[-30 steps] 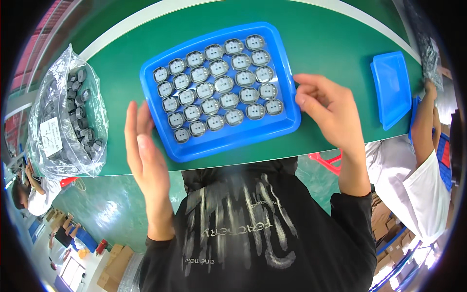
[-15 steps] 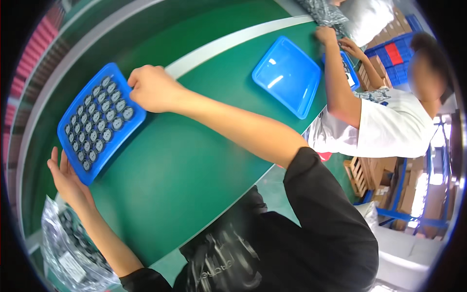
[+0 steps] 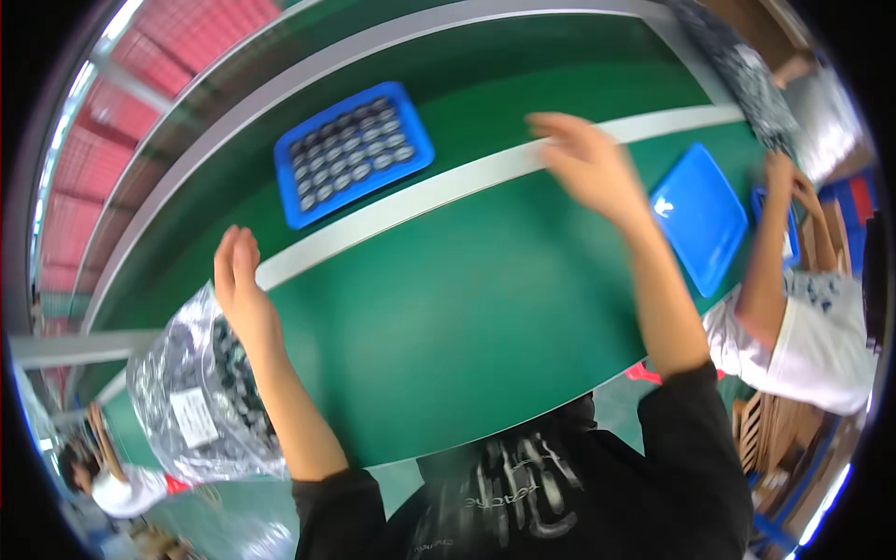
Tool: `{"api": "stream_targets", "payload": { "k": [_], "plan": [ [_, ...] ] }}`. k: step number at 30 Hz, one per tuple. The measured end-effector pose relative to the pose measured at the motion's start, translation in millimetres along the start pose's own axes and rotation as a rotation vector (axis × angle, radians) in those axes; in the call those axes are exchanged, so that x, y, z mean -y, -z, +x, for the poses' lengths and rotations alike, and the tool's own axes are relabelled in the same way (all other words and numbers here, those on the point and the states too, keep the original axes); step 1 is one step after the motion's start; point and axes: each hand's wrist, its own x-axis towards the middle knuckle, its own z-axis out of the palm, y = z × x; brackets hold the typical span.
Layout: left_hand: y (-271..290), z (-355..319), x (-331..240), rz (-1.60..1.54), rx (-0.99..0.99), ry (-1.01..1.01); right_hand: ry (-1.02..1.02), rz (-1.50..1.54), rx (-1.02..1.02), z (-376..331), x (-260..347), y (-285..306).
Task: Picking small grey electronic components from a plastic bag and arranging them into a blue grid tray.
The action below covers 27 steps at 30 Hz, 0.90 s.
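- Left hand [image 3: 246, 291]: held open, empty.
- Right hand [image 3: 594, 172]: blurred, held loosely open, seemingly empty.
- Blue tray [image 3: 419, 152], lined with rows of dark parts [image 3: 352, 145]: set ahead-right of the left hand.

Beyond the far edge of my bench [image 3: 467, 308], past its rail [image 3: 401, 216], a tray [image 3: 375, 187] lies on the surface [image 3: 541, 84] behind, left of centre, with small parts [image 3: 353, 157] in rows inside it. At the bench's left end sits a bag of parts [image 3: 168, 411], with my left hand [image 3: 248, 294] near it by the far left corner. My right hand [image 3: 593, 175] is by the rail, left of a second tray [image 3: 700, 224] near the right end. Further right are a co-worker's hands [image 3: 782, 177].
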Motion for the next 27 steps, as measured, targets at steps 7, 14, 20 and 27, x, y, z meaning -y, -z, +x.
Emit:
{"api": "stream_targets", "payload": {
  "k": [7,14,20,27],
  "plan": [
    [171,-123,4,1.126,-0.078,0.051,-0.393,-0.490,-0.035,-166,-89,119],
    [129,-92,43,1.398,-0.155,0.041,0.016,-0.362,0.415,-147,21,-8],
    [108,-104,26,1.520,-0.054,-0.186,0.247,-0.239,0.740,-123,100,-70],
    [104,-119,11,1.310,-0.070,-0.158,0.926,-0.064,0.769,-53,201,-222]
  ]
}}
